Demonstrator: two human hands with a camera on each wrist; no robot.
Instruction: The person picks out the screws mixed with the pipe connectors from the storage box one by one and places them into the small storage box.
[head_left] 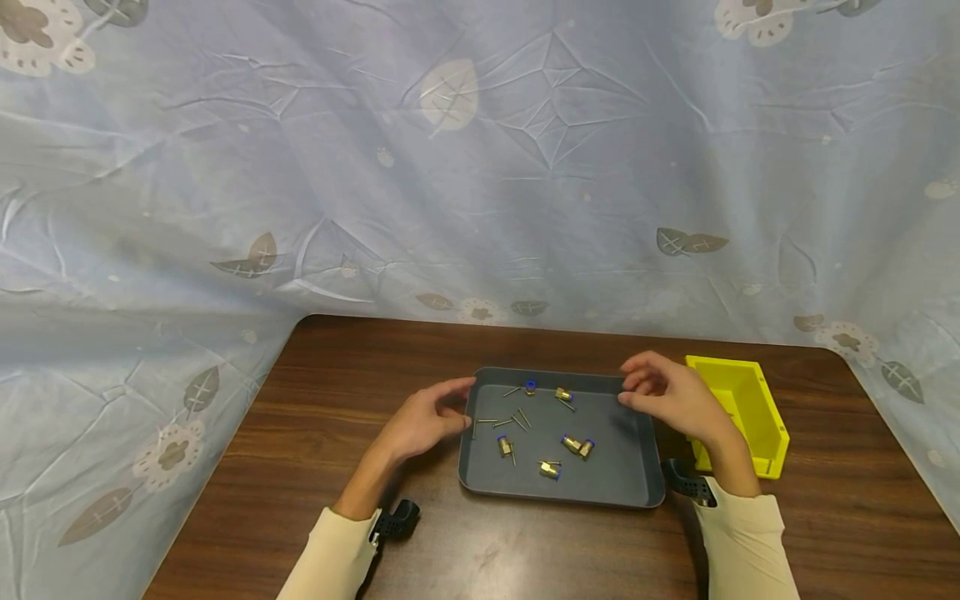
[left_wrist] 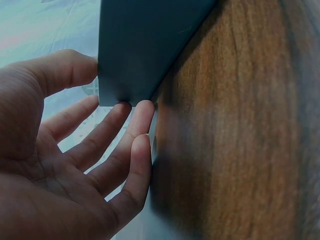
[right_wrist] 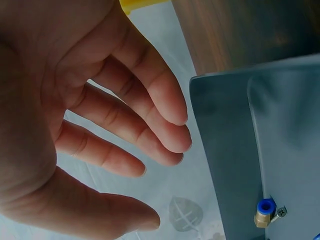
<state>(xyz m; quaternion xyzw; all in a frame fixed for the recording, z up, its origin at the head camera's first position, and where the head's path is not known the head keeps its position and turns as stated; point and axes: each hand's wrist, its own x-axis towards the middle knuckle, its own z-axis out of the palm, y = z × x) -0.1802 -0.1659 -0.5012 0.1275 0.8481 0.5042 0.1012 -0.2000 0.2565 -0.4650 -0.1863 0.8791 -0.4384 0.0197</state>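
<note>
A grey rectangular tray lies on the table, holding several brass push-in fittings with blue collars and several thin screws. At its left edge, my left hand has thumb and fingertips right at the outer wall, fingers loosely extended. My right hand hovers over the far right corner, fingers slightly bent and apart, nothing between them. In the right wrist view, one fitting lies beside a cross-head screw near the tray's wall.
A yellow plastic bin stands right of the tray, partly hidden behind my right hand and wrist. The brown wooden table ends at the back against a pale blue patterned cloth. Black wrist mounts sit on both sleeves.
</note>
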